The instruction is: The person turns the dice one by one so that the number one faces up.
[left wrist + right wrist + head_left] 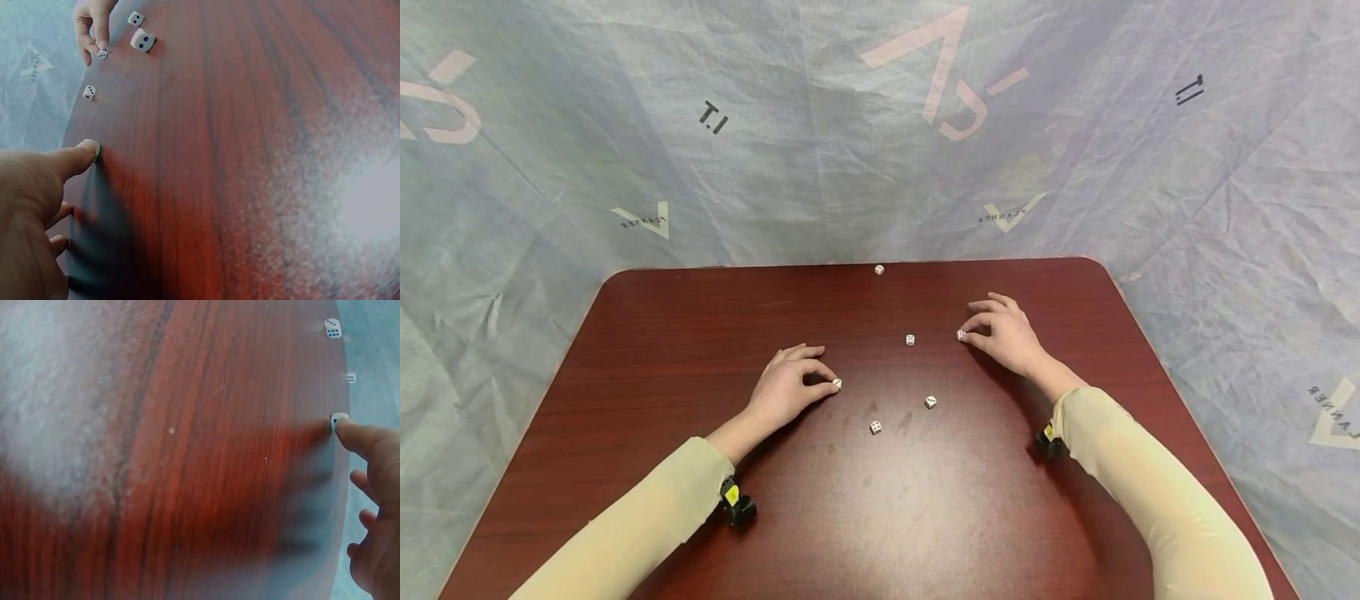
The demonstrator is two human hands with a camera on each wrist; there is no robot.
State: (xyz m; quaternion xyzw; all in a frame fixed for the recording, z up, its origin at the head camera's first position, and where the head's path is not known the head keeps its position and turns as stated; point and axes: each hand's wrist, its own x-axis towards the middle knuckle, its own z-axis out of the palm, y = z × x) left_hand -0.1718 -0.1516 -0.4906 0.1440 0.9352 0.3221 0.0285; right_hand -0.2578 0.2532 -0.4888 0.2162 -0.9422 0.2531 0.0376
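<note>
Between thumb and index finger, my left hand (785,385) pinches a white die (837,384) close over the table, left of centre. In the left wrist view, the thumb hides most of that die. My right hand (1006,335) pinches another white die (961,335) farther back on the right, its other fingers spread loosely. That die (338,421) shows past the thumb tip in the right wrist view. Between the hands lie three loose dice: one (910,340) near the right hand, one (931,402) nearer me, and one (876,427) nearest, right of the left hand.
A further die (879,270) sits at the far edge of the dark red wooden table (910,533). Grey printed sheeting (820,167) hangs behind the table and along both sides. Small black cameras (739,505) are strapped at the wrists, low over the tabletop.
</note>
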